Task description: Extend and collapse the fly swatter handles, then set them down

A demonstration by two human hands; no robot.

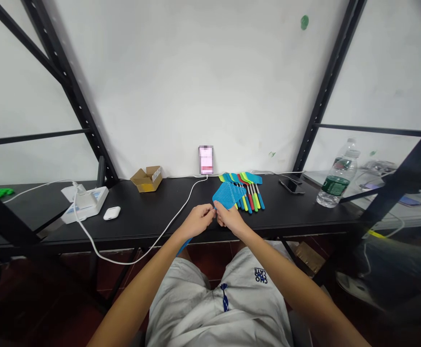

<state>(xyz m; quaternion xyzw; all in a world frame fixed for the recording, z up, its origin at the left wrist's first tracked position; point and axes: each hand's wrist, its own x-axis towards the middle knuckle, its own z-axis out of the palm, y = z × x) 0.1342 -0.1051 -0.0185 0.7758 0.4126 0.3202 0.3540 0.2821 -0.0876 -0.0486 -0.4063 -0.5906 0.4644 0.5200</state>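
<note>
A blue sheet with a fine mesh-like texture (228,194) rises from between my hands above the desk's front edge. My right hand (228,217) is closed on its lower corner, thumb on top. Beside it, my left hand (200,218) pinches at the same corner, its fingertips almost touching the right ones. What lies inside the fingers is hidden. A blue strip (184,246) shows below my left wrist; whether it belongs to the sheet I cannot tell. Just behind the sheet lies a row of several small spatulas (256,193) with coloured heads and handles, partly covered by it.
A phone (206,160) leans on the wall, its white cable (167,226) looping over the desk edge. Leftward are an open cardboard box (147,180), a white earphone case (111,213) and a power strip (87,205). Rightward are a dark phone (292,185) and water bottles (336,180).
</note>
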